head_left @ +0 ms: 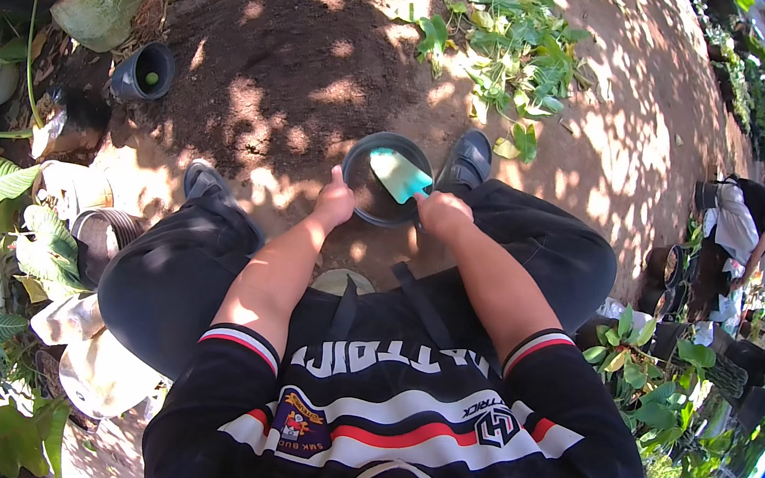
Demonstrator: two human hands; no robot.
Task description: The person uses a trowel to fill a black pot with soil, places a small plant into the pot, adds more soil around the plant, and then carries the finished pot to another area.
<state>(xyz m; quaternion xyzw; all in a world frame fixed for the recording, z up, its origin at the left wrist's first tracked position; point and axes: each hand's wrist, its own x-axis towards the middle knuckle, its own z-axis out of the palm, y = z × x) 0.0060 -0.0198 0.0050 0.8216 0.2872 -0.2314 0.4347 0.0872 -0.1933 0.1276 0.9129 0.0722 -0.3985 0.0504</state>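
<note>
A round black plant pot stands between my feet, with what looks like dark soil inside. Its left rim is gripped by my left hand, fingers closed on the edge. My right hand is wrapped around the handle of a turquoise hand trowel. The trowel's wide blade lies over the pot's opening, tilted toward the upper left. My fingers hide most of its handle. Just beyond the pot spreads dark loose soil.
Cut green leaves lie in a pile ahead to the right. A black pot lies tipped at the left, near a pale rock. Stacked pots and plants line the left. Another person bends over at the far right.
</note>
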